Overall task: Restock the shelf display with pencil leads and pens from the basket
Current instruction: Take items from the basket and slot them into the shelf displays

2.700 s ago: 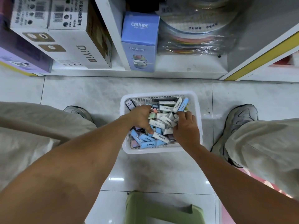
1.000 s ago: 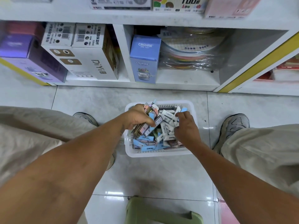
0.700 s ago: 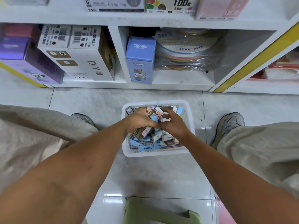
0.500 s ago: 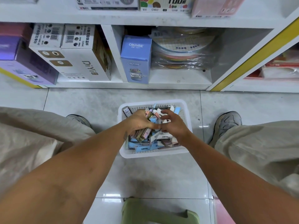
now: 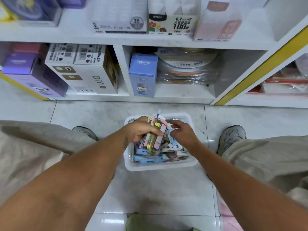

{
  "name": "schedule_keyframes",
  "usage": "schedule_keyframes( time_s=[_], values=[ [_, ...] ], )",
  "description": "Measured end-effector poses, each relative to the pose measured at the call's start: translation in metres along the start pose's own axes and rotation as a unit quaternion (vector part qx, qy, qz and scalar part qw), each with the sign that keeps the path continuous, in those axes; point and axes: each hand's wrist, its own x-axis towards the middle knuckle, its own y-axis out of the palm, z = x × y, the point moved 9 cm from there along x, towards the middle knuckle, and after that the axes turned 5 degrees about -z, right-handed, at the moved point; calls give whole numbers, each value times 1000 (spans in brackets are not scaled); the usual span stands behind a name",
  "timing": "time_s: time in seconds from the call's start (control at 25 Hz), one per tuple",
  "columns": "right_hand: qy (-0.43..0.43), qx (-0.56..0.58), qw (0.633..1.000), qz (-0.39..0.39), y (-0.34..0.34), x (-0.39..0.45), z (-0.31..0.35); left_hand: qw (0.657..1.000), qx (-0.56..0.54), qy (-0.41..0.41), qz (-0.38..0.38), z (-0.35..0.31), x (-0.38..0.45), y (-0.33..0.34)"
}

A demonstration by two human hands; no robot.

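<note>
A white plastic basket (image 5: 160, 166) sits on the tiled floor between my feet, holding several small blue, white and pink lead cases (image 5: 148, 161). My left hand (image 5: 139, 130) grips a bunch of pastel pink, yellow and lilac cases (image 5: 155, 137) just above the basket. To the right of that bunch, my right hand (image 5: 182, 133) hovers over the basket with fingers loosely spread and nothing in it. On the upper shelf stand lead display boxes marked 2B (image 5: 120, 20) and 0.7 HB (image 5: 173, 25).
The low shelf holds white DiYi cartons (image 5: 85, 72), a blue CRUHRE box (image 5: 143, 74), purple boxes (image 5: 31, 75) and bagged coloured discs (image 5: 188, 69). A pink box (image 5: 218, 25) stands beside the lead boxes. A green stool (image 5: 150, 222) is at the bottom edge.
My left hand has lifted its bunch of cases higher out of the basket. My right hand has come away from the bunch and opened. The view has tilted up toward the upper shelf.
</note>
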Motion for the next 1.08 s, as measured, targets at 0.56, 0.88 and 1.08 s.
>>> schedule_keyframes(
  time_s=[0.56,0.88,1.08],
  values=[
    [-149,217,965,19,-101,-105,251,964,-157,213,9,-207,-195,-11],
    [-313,174,927,-111,-191,-153,349,950,-167,226,-133,-282,-248,-41],
    [-404,16,872,-277,-231,-134,394,938,-198,234,-162,-323,-236,-58]
  ],
)
